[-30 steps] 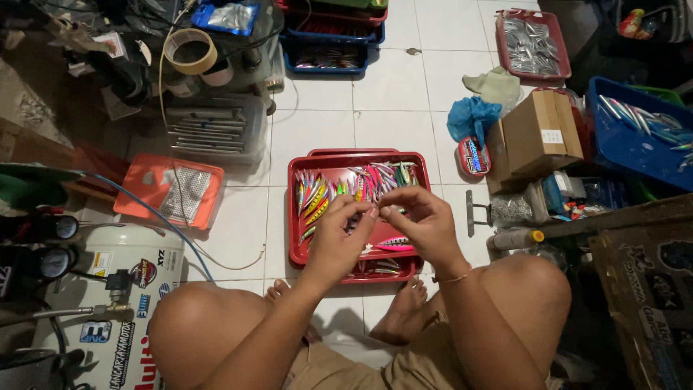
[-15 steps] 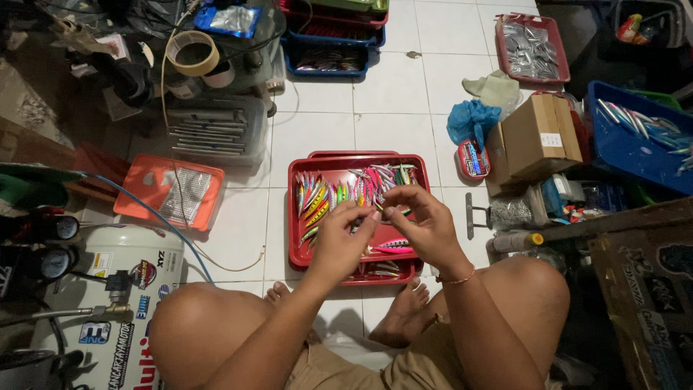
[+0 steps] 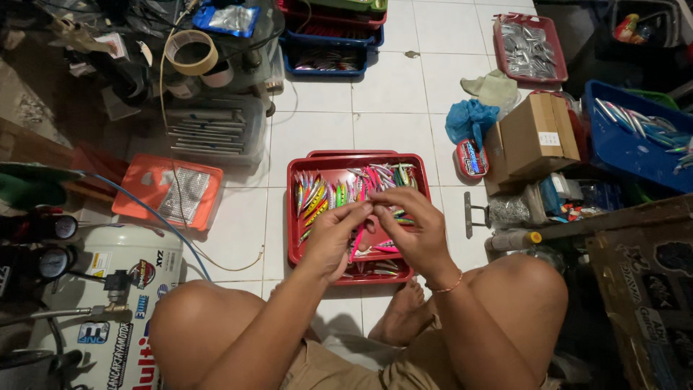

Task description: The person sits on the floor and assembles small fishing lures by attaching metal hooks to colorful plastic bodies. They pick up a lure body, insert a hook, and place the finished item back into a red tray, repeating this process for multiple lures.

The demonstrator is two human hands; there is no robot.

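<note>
I sit on a white tiled floor over a red tray [image 3: 291, 209] filled with several colourful fish-shaped lures [image 3: 317, 196]. My left hand [image 3: 333, 238] and my right hand [image 3: 413, 230] meet above the tray's middle. Both pinch a slim pink lure [image 3: 356, 242] that hangs down between the fingertips. My knees frame the tray on either side and my feet rest just below it.
An orange lidded box [image 3: 170, 191] lies left of the tray. A white air compressor tank [image 3: 119, 289] with gauges stands at the lower left. A cardboard box [image 3: 538, 133], a blue bag [image 3: 469, 119] and a blue bin [image 3: 628, 137] crowd the right. More trays lie at the top.
Both hands have stayed over the tray and drawn slightly closer together. The pink lure now hangs lower between the fingers.
</note>
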